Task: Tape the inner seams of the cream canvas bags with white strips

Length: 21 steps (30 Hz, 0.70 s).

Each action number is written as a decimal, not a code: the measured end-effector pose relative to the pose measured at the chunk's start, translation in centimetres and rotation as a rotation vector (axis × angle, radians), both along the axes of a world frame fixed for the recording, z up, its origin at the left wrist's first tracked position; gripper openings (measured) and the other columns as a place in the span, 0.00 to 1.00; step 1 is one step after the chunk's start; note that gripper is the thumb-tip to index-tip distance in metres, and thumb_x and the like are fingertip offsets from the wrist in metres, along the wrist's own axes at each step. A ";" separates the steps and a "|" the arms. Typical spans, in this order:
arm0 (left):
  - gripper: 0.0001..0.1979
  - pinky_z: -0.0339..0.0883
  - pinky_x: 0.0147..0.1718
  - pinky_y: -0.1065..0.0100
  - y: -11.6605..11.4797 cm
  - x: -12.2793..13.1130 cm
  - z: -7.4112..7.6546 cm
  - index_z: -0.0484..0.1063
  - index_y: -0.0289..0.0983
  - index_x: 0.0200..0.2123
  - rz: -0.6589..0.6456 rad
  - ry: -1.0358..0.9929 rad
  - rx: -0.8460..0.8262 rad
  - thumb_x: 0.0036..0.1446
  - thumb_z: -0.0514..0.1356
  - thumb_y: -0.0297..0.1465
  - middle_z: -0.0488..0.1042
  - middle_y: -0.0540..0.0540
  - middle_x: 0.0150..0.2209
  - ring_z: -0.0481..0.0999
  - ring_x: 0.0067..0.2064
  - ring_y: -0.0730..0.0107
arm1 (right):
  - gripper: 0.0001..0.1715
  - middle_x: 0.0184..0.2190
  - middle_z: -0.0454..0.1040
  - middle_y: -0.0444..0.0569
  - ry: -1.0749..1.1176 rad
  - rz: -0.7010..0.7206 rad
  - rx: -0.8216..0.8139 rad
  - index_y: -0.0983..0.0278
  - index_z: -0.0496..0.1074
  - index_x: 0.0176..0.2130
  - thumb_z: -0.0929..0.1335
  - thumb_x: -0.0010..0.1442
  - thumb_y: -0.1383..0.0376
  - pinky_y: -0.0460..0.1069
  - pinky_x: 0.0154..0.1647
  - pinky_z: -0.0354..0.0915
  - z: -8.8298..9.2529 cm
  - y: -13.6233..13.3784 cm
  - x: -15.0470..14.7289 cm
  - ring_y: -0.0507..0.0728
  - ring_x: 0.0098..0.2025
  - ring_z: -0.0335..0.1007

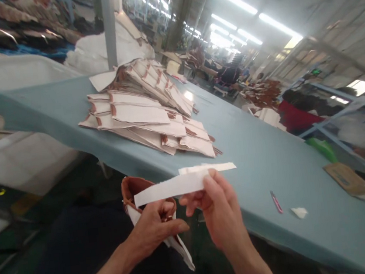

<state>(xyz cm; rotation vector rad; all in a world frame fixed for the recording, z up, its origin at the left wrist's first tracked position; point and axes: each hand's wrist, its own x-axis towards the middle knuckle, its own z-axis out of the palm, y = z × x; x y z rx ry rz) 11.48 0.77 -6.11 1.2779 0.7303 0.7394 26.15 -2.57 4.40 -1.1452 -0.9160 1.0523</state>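
Observation:
My left hand is closed around a brown leather piece with white lining, held over my lap just below the table edge. My right hand pinches a long white paper strip between thumb and fingers; the strip stretches left above the leather piece. Farther off on the blue table, a big stack of white pieces with brown edges is fanned out.
A small pink tool and a white scrap lie on the table right of my hands. A brown paper bag sits at the far right edge. Blue shelving stands to the right; another person works in the background.

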 end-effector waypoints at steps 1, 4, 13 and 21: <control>0.42 0.53 0.28 0.70 -0.4 -0.7 0.0 0.79 0.35 0.68 0.044 -0.025 -0.033 0.53 0.76 0.49 0.60 0.60 0.26 0.57 0.28 0.72 | 0.25 0.29 0.85 0.45 -0.005 -0.020 -0.031 0.60 0.78 0.38 0.77 0.73 0.43 0.43 0.25 0.75 -1.4 -0.9 -0.1 0.52 0.26 0.78; 0.48 0.60 0.30 0.69 -1.5 -2.0 0.0 0.73 0.33 0.74 0.194 -0.072 -0.126 0.58 0.73 0.53 0.69 0.56 0.29 0.63 0.28 0.71 | 0.29 0.27 0.85 0.47 -0.028 -0.063 -0.127 0.60 0.76 0.36 0.79 0.71 0.41 0.45 0.28 0.76 -5.3 -3.4 0.0 0.53 0.25 0.78; 0.31 0.76 0.42 0.62 -2.2 -3.5 0.4 0.90 0.36 0.46 0.449 0.005 -0.024 0.70 0.63 0.58 0.87 0.40 0.40 0.83 0.41 0.56 | 0.31 0.28 0.81 0.45 0.022 -0.169 -0.303 0.59 0.75 0.36 0.77 0.70 0.37 0.47 0.24 0.74 -13.3 -6.8 0.9 0.54 0.25 0.74; 0.23 0.73 0.41 0.64 -1.3 -5.7 1.7 0.92 0.39 0.44 0.242 0.096 0.117 0.74 0.61 0.48 0.90 0.45 0.37 0.83 0.37 0.59 | 0.42 0.24 0.79 0.48 -0.113 -0.187 -0.487 0.62 0.77 0.31 0.77 0.59 0.27 0.45 0.21 0.65 -17.1 -7.6 0.8 0.53 0.21 0.69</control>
